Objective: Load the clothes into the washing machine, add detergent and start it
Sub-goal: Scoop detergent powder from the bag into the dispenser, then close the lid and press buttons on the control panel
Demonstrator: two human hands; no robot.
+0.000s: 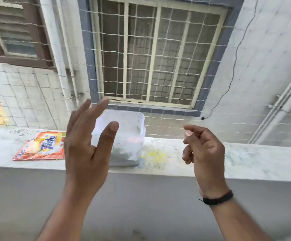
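A translucent white plastic tub (132,129) with white powder inside stands on a pale stone ledge (245,159). An orange Tide detergent packet (42,146) lies flat on the ledge to its left. My left hand (87,141) is raised in front of the tub's left side, fingers straight and spread, holding nothing. My right hand (204,150) hovers to the right of the tub, apart from it, fingers loosely curled and empty. A dark band circles its wrist. No washing machine or clothes are in view.
A white string net (158,122) stretches behind the ledge. Beyond it are a neighbouring building's barred window (158,54) and pipes (280,115). Yellow stains (157,155) mark the ledge to the right of the tub. A grey wall (141,206) drops below the ledge.
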